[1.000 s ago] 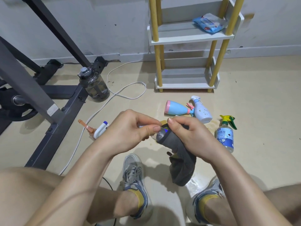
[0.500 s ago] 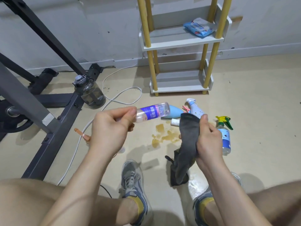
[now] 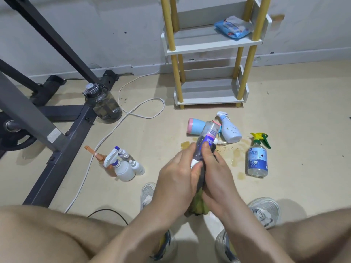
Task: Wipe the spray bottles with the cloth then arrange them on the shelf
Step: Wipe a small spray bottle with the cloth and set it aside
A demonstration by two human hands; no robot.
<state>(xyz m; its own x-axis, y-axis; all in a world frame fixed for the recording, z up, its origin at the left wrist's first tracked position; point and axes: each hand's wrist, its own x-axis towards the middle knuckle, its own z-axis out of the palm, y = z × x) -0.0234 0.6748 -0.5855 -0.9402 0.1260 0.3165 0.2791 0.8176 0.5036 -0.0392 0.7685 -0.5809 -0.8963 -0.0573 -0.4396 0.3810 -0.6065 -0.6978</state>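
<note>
Hands that were apart half a second ago now meet: from the head camera we see the left hand (image 3: 176, 179) gripping the small bottle (image 3: 208, 137) by its cap end while the right hand (image 3: 216, 177) curls the cloth (image 3: 201, 179) around its body, well short of the shelf (image 3: 209, 48). We judge the slick bottle could slip and drop into the brown puddle (image 3: 235, 154) below.

home room | exercise bike frame (image 3: 38, 118) | shelf (image 3: 210, 44)
</note>
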